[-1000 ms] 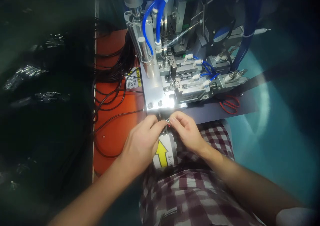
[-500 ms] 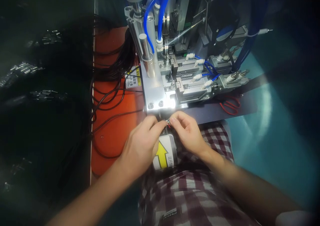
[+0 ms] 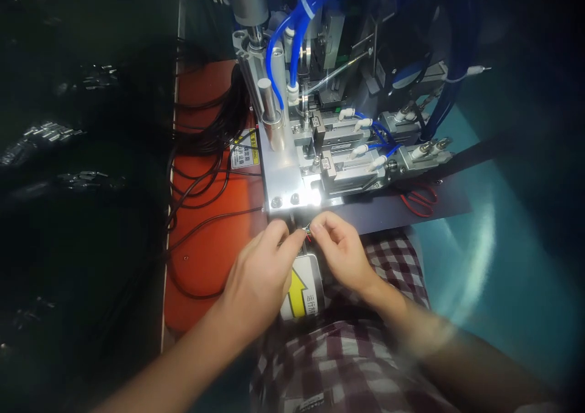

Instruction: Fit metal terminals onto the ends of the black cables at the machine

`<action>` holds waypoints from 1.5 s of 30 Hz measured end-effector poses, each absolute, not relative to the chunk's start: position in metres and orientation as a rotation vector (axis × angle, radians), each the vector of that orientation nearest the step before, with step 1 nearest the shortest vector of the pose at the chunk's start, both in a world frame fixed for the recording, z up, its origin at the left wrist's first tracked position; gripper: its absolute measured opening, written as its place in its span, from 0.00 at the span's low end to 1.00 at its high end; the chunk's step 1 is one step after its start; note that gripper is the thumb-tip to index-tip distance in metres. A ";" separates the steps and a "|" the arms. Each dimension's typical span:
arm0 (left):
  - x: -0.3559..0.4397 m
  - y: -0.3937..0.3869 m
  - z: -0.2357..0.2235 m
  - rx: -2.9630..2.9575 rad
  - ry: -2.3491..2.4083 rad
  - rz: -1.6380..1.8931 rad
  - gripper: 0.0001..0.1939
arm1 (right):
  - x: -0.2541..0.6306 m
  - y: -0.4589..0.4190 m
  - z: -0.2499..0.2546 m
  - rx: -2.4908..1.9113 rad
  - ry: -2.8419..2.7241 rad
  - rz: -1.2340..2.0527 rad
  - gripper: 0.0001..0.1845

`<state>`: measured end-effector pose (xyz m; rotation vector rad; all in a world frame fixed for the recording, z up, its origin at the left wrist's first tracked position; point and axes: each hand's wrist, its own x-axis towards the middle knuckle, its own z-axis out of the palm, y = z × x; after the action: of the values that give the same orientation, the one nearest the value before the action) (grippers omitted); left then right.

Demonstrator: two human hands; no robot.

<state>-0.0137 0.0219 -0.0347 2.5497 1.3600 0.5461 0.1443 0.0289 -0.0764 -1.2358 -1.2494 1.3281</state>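
Thumb and fingers of my left hand (image 3: 260,273) are pinched together at the front edge of a metal machine (image 3: 287,187). Opposite them, my right hand (image 3: 342,250) is pinched too, its fingertips almost touching the left ones. Between the two sets of fingertips shows a tiny part with thin coloured wires (image 3: 308,233), one of them red. Both hands close on it, and most of it is hidden by the fingers. Just below lies a white rounded cover with a yellow arrow (image 3: 298,294).
Black cables (image 3: 214,151) run over the orange surface (image 3: 205,248) on the left. Blue air hoses (image 3: 297,41) rise from the machine. Red handle loops (image 3: 418,203) lie on the dark plate at right. Shiny small pieces (image 3: 52,131) sit in the dark area far left.
The view has shifted slightly, so the machine and hands appear a little lower. Both hands keep the same pinch on the small wired part.
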 end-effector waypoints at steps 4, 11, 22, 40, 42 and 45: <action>-0.014 0.022 -0.034 2.540 1.371 0.531 0.17 | 0.145 0.029 -0.078 -1.255 -1.265 1.325 0.14; -0.015 0.023 -0.036 2.518 1.353 0.575 0.17 | 0.144 0.030 -0.076 -1.261 -1.210 1.359 0.15; -0.016 0.024 -0.037 2.514 1.345 0.620 0.17 | 0.148 0.031 -0.073 -1.285 -1.246 1.358 0.13; -0.015 0.023 -0.038 2.485 1.343 0.622 0.17 | 0.153 0.028 -0.092 -1.217 -1.479 1.037 0.08; -0.015 0.023 -0.039 2.486 1.344 0.622 0.17 | 0.154 0.028 -0.092 -1.221 -1.494 1.032 0.08; -0.015 0.023 -0.039 2.490 1.340 0.623 0.17 | 0.153 0.029 -0.091 -1.236 -1.472 1.075 0.08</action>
<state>-0.0151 0.0229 -0.0390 2.4904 1.3399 0.6233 0.1533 0.0290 -0.0912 -1.2358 -1.4724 1.0749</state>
